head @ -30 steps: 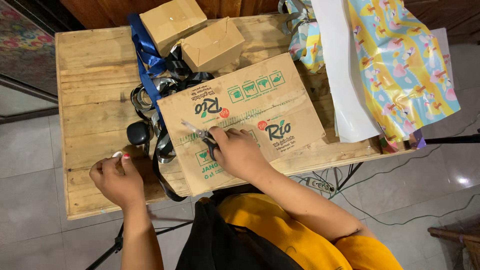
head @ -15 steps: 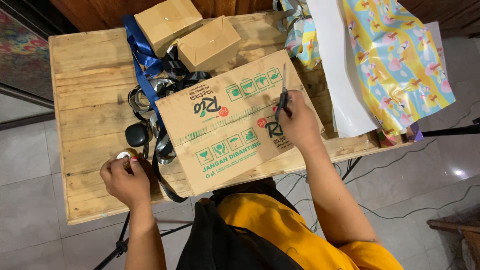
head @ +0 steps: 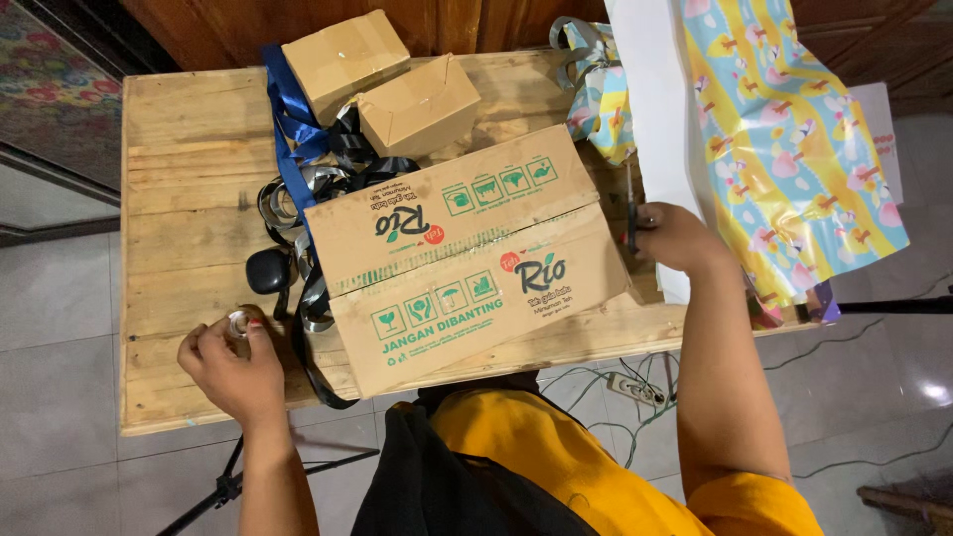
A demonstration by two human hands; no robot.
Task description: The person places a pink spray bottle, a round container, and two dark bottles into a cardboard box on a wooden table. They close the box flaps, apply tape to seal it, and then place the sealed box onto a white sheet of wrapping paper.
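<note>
I see my left hand (head: 230, 369) curled around a small roll of clear tape (head: 238, 323) at the near left of the wooden table (head: 179, 159), fingertips pinching its rim. My right hand (head: 675, 238) is closed on the handle of dark scissors (head: 629, 210), blades pointing away from me, just beside the right edge of the big flattened carton (head: 467, 263). That carton lies printed side up across the middle of the table, its near edge overhanging toward my body. I judge it light but stiff, likely to slide on the planks, so I'd grip it by an edge or corner rather than the flat face. The tape roll looks slick and tiny, best held by its rim. Ribbons (head: 298, 179), blue and dark, trail from under the carton's left side. Two small boxes (head: 387, 84) sit beyond it, and patterned wrapping paper (head: 784, 139) drapes to the right.
</note>
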